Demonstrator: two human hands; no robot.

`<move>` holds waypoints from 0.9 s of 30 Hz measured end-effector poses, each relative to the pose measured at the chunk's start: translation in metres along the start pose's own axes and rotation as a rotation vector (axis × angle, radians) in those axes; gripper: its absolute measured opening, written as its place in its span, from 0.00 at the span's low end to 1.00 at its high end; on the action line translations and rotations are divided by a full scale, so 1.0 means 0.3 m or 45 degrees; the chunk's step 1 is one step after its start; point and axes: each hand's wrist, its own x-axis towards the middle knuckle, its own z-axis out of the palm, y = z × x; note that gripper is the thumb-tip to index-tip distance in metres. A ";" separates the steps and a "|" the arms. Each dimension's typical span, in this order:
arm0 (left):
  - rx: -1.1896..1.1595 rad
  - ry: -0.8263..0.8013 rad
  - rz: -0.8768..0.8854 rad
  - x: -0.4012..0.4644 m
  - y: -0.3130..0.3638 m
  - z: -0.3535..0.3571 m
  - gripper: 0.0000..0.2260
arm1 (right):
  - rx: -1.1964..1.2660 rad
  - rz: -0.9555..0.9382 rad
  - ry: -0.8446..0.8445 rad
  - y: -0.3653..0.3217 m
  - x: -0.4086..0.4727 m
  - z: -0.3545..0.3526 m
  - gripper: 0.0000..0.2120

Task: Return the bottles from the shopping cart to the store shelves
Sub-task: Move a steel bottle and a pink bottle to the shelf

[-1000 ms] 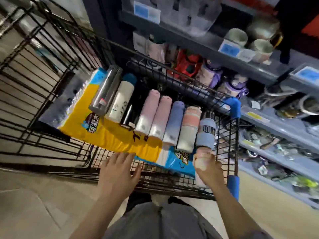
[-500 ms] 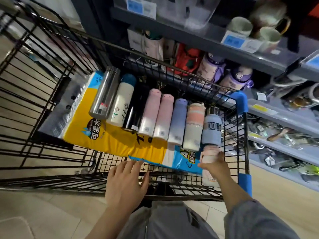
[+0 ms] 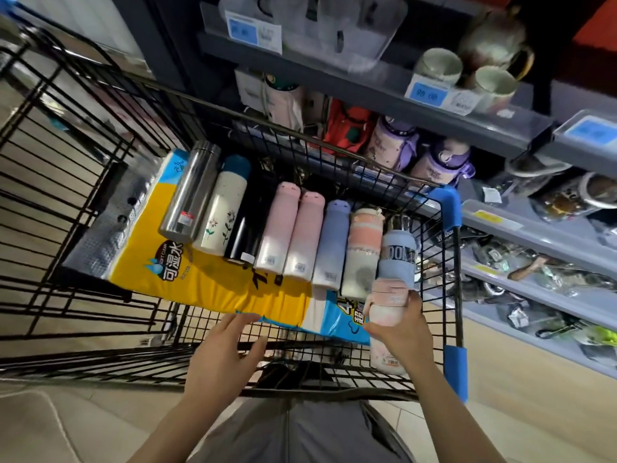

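A black wire shopping cart [image 3: 83,182] holds a row of several bottles lying side by side on a yellow and blue tissue pack [image 3: 207,279]: a steel one [image 3: 190,192], a white floral one [image 3: 222,212], a black one [image 3: 247,225], two pink ones [image 3: 278,228], a lilac one [image 3: 332,242], a peach-banded one [image 3: 362,252] and a blue-sleeved one [image 3: 399,255]. My right hand [image 3: 400,332] grips a pale pink bottle [image 3: 387,302] at the cart's near right corner. My left hand [image 3: 223,355] hovers open over the cart's near rail.
Grey store shelves [image 3: 367,91] rise behind and to the right of the cart, stocked with purple bottles [image 3: 394,142], a red bottle [image 3: 347,128], cups [image 3: 437,66] and blue price tags. Blue corner guards [image 3: 455,372] mark the cart's right side. The floor is tiled.
The view has moved closer to the cart and shelf. My right hand has closed further around the pale pink bottle; my left hand stays spread near the rail.
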 end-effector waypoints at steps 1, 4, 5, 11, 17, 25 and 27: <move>-0.066 0.003 0.010 0.011 0.007 -0.003 0.15 | 0.018 -0.057 0.006 -0.019 -0.013 -0.008 0.45; -0.182 0.034 0.038 0.061 0.027 -0.022 0.16 | 0.004 -0.224 -0.009 -0.098 -0.034 -0.029 0.46; -0.215 0.060 0.032 0.087 0.029 -0.037 0.16 | 0.007 -0.262 -0.024 -0.126 -0.035 -0.030 0.46; -0.167 0.336 -0.016 0.342 -0.023 -0.205 0.18 | 0.159 -0.271 -0.054 -0.281 -0.069 -0.011 0.49; 0.026 0.416 -0.127 0.672 -0.098 -0.307 0.25 | 0.119 -0.211 -0.061 -0.365 -0.141 0.066 0.48; 0.121 0.146 -0.152 0.924 -0.224 -0.294 0.41 | 0.163 -0.009 0.042 -0.461 -0.229 0.179 0.47; 0.039 0.166 -0.127 0.922 -0.243 -0.289 0.40 | 0.164 0.001 0.069 -0.489 -0.242 0.196 0.47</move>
